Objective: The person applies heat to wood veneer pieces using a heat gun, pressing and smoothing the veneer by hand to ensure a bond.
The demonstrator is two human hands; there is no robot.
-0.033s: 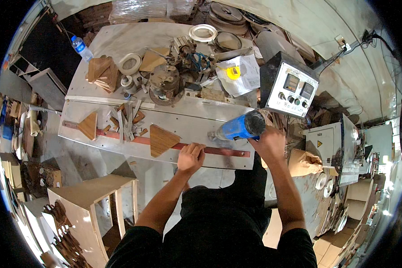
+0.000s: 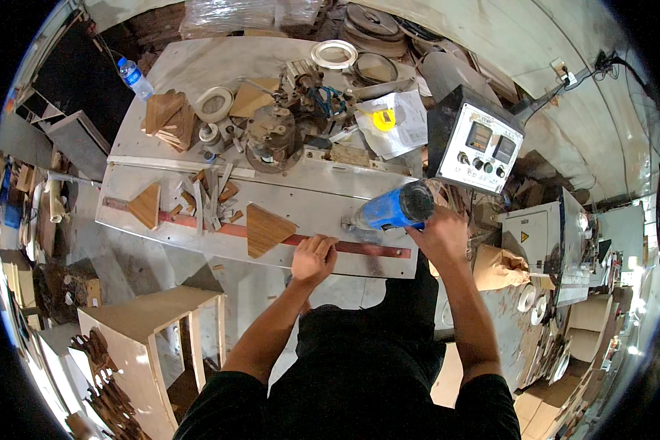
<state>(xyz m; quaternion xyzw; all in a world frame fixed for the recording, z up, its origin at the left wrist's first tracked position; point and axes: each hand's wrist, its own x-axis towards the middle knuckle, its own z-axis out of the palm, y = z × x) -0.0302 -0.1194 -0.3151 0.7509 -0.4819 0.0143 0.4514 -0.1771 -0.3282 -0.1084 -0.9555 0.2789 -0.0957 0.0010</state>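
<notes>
My right hand (image 2: pixel 441 235) is wrapped around a blue handheld power tool (image 2: pixel 389 210) with a black end. The tool lies tilted, its metal tip pointing left over the bench's metal top. At the bench's near edge, my left hand (image 2: pixel 314 259) presses down over a reddish-brown strip (image 2: pixel 374 249), its fingers curled together. Whatever may be under those fingers is hidden. Just left of it lies a wooden panel piece (image 2: pixel 268 230) with slanted sides. A smaller wood piece (image 2: pixel 146 206) sits farther left, and narrow offcuts (image 2: pixel 211 198) are heaped between the two.
A greasy machine head (image 2: pixel 270 136) stands behind the work strip. A control box (image 2: pixel 481 147) rises at the right. Stacked wood pieces (image 2: pixel 169 121), a tape roll (image 2: pixel 213 105), a yellow tape measure (image 2: pixel 383 119) on paper and a water bottle (image 2: pixel 134 79) occupy the back.
</notes>
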